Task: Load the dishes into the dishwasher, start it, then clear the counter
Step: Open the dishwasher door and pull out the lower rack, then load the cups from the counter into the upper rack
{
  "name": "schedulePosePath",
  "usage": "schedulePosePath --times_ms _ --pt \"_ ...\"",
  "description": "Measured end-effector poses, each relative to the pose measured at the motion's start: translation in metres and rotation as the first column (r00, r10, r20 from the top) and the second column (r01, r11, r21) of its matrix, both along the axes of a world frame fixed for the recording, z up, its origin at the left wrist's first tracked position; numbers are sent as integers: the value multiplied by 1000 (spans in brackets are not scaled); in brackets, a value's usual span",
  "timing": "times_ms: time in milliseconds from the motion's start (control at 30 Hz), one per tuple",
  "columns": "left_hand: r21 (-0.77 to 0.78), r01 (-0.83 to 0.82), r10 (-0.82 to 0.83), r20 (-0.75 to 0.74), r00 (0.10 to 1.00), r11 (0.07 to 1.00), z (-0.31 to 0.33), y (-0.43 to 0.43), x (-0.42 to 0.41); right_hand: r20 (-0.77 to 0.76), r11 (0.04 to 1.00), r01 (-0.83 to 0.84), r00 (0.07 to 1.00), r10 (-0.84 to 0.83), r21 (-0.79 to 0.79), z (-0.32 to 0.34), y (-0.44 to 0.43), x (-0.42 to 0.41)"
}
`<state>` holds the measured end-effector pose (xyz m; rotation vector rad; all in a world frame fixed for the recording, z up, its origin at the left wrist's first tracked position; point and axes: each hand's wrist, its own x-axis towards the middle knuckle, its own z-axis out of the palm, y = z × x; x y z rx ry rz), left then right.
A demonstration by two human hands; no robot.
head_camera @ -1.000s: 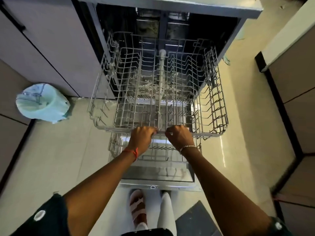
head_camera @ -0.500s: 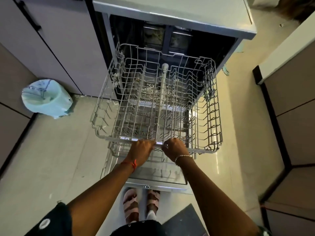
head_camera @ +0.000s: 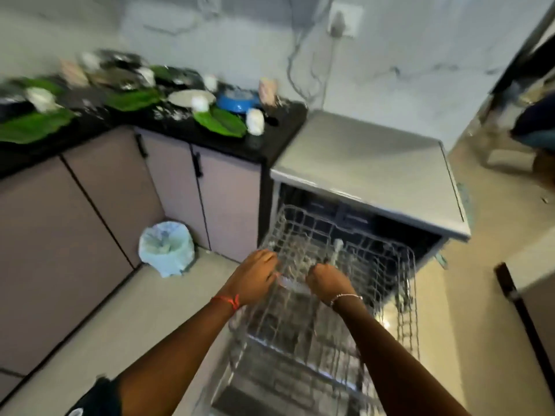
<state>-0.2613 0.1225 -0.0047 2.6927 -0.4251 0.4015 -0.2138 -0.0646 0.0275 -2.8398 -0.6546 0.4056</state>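
Motion-blurred view from head height down into a kitchen corner. Pale grey marbled wall (head_camera: 405, 55) across the top of the frame; beige tiled floor (head_camera: 90, 325) filling the lower left. Row of mauve cabinet doors (head_camera: 60, 235) with black handles along the left side, under a black stone counter (head_camera: 270, 139) running from the left edge to the upper centre. Right of centre, a silver freestanding dishwasher (head_camera: 360, 175), open at the front. Grey wire upper rack (head_camera: 375, 265) pulled out of the opening toward the bottom of the frame; beneath it a second wire rack (head_camera: 285, 370), too blurred for detail. Two bare forearms (head_camera: 180, 355) reaching up from the bottom edge to the upper rack's front rail. Round waste bin with a pale green liner (head_camera: 166, 247) on the floor at centre left, against the cabinets. On the counter at upper left, well apart from the racks and smeared by blur: large green leaves (head_camera: 220, 121), stack of steel dishes (head_camera: 117, 76), white oval plate (head_camera: 186, 96), blue bowl (head_camera: 237, 102). At centre, the right hand (head_camera: 329, 282), fingers curled tight round the rack's front rail. Just beside it, at the rack's front left corner, the left hand (head_camera: 255, 279), fingers loosely extended against the wire; grip or mere touch impossible to tell. Red thread (head_camera: 228, 301) on the left wrist, thin silver bracelet (head_camera: 345, 297) on the right. White wall socket (head_camera: 344, 24) with plug and cable at top centre.
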Motion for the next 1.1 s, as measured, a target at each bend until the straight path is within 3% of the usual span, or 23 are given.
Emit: schedulePosePath --times_ms 167,400,600,767,1100 --pt "62 -166 153 177 972 984 95 72 19 210 985 -170 965 159 36 79 75 36" --pt "119 -349 320 208 924 930 162 206 29 428 940 -324 868 252 105 143 210 67" --pt "210 -368 341 156 927 906 192 325 36 451 933 -297 874 180 205 157 324 83" --pt "241 -378 332 211 919 894 206 423 41 406 927 -242 907 112 287 157 417 89" --pt "36 -392 385 132 914 919 177 511 90 371 956 -212 920 126 202 141 488 122"
